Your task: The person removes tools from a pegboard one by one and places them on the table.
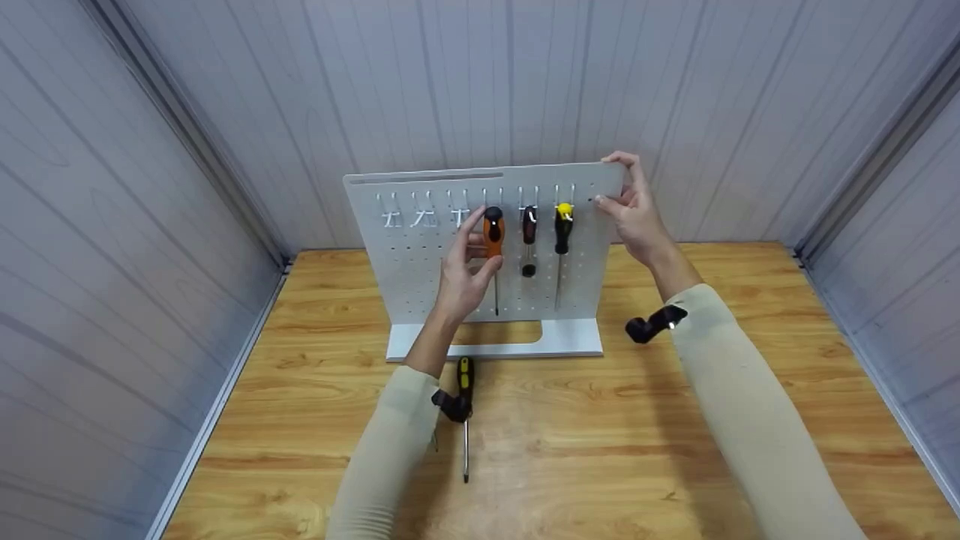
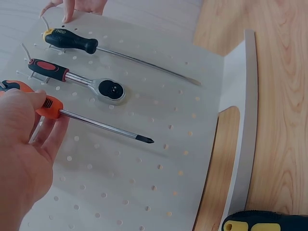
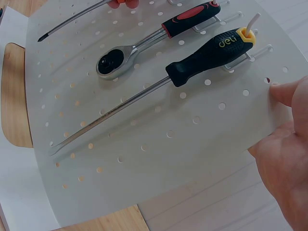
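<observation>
My left hand (image 1: 463, 279) holds an orange-and-black Phillips screwdriver (image 1: 493, 238) by its handle, tip down, in front of a white pegboard (image 1: 409, 289). In the left wrist view the thumb and fingers wrap the orange handle, and the shaft (image 2: 101, 124) lies close over the board. To its right hang a ratchet wrench (image 3: 113, 62) with a black-and-red handle and a long flathead screwdriver (image 3: 207, 55) with a black-and-yellow handle, both on hooks. My right hand (image 1: 639, 217) grips the board's upper right corner, thumb on the front face and fingers over the edge.
Several metal hooks (image 1: 424, 217) line the board's upper left, with no tools on them. A black-and-yellow screwdriver (image 1: 465, 375) lies on the wooden table (image 1: 570, 450) before the board's base (image 1: 570, 341), partly behind the left wrist camera. Panelled walls (image 1: 480, 82) enclose the table.
</observation>
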A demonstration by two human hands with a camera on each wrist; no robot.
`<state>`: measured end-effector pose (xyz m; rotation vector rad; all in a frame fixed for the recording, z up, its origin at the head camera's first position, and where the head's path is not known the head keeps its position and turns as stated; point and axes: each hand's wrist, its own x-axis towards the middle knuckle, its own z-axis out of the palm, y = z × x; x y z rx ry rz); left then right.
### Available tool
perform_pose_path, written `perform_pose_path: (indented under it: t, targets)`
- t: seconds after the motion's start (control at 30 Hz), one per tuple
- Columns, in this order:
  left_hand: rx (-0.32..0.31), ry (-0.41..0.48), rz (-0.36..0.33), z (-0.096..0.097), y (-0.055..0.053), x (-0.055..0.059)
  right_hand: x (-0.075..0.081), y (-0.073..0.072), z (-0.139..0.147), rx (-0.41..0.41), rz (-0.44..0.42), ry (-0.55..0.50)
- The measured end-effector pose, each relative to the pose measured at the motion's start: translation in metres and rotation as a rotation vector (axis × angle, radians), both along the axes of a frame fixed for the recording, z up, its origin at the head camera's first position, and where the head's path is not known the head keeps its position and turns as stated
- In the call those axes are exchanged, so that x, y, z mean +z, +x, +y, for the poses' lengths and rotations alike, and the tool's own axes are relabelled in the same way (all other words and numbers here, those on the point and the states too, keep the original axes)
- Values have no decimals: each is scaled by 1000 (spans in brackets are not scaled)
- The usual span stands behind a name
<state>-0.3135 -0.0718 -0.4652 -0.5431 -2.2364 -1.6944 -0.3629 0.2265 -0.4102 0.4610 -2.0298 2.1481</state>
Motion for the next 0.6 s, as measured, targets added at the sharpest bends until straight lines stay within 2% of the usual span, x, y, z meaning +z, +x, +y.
perform_pose_path:
  t: [0.6]
  targets:
    - [-20,-6,-43,-10,10,7,-1,0,0,1,-2,-11]
